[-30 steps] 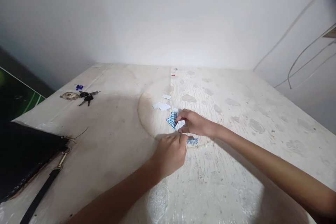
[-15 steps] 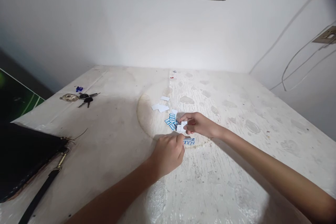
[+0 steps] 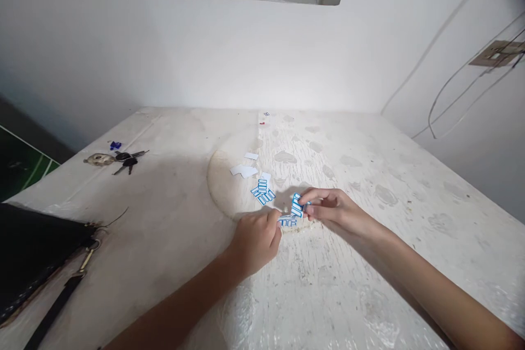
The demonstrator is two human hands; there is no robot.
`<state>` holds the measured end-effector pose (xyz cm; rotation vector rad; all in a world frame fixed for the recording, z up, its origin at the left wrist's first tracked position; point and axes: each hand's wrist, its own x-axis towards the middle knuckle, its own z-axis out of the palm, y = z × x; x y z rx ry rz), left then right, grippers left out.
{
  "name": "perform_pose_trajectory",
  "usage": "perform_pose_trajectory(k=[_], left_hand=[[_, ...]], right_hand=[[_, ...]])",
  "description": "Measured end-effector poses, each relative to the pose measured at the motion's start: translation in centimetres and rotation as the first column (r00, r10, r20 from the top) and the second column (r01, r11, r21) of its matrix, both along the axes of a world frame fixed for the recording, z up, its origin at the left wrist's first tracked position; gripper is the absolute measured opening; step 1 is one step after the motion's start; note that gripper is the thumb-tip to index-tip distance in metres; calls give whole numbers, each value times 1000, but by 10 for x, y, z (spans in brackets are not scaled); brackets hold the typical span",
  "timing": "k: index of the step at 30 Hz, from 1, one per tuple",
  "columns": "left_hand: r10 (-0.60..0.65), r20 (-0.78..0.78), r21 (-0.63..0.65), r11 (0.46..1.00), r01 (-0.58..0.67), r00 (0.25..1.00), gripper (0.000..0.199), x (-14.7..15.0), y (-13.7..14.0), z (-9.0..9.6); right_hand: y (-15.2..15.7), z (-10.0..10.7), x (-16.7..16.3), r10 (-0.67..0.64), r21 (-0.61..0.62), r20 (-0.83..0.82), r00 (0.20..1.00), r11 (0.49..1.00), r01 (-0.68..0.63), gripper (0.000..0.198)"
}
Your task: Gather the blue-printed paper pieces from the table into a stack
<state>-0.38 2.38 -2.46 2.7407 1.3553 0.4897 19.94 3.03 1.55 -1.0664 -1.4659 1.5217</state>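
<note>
My left hand (image 3: 258, 239) is closed, with small blue-marked paper pieces (image 3: 288, 222) pinched at its fingertips just above the table. Between the thumb and fingers of my right hand (image 3: 330, 206) are white paper pieces with blue outlines (image 3: 297, 205), tilted so that the marked side shows. A loose pile of blue-outlined paper pieces (image 3: 263, 191) lies just beyond my left hand. Behind it are several blank white pieces (image 3: 244, 171), and a single one (image 3: 251, 156) lies a little farther off. The marks are too small to read.
On the left of the table (image 3: 176, 262) lie keys (image 3: 128, 159) with a fob and a small blue object (image 3: 115, 145). A black bag (image 3: 41, 257) with a strap rests at the left edge. A wall socket (image 3: 494, 54) with hanging cables is at right.
My right hand has moved slightly right, away from the pile, and its pieces have turned from their blank white side to the blue-marked side. My left hand keeps its grip. The view has shifted slightly.
</note>
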Motion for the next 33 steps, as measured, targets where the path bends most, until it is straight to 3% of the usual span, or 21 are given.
perform_pose_trajectory(k=[4, 11, 15, 19, 24, 26, 29, 33], left_hand=[[15, 3, -21, 1000, -15, 1000, 17, 0, 1, 0], [-12, -24, -40, 999, 12, 1000, 20, 0, -1, 3], [-24, 26, -48, 999, 25, 999, 23, -1, -3, 2], [-4, 50, -35, 999, 6, 999, 17, 0, -3, -2], [42, 30, -62, 997, -40, 999, 18, 2, -2, -1], [78, 26, -92, 993, -75, 997, 16, 3, -1, 2], [143, 43, -186, 973, -132, 989, 13, 4, -1, 6], [193, 78, -310, 937, -160, 978, 10, 5, 1, 9]], right_hand=[[-10, -7, -7, -100, 140, 144, 985, 987, 79, 3], [-21, -18, -20, -117, 364, 333, 936, 931, -13, 13], [-22, -27, -25, -182, 348, 341, 922, 936, 56, 7], [-24, -33, -28, -153, 328, 365, 918, 944, 27, 9], [-21, -25, -22, -124, 454, 425, 897, 886, -93, 13], [-19, -18, -16, -120, 477, 445, 888, 870, -121, 17], [-17, -9, -7, -190, 498, 427, 884, 865, -55, 20], [-17, -11, -7, -173, 504, 373, 912, 863, -43, 16]])
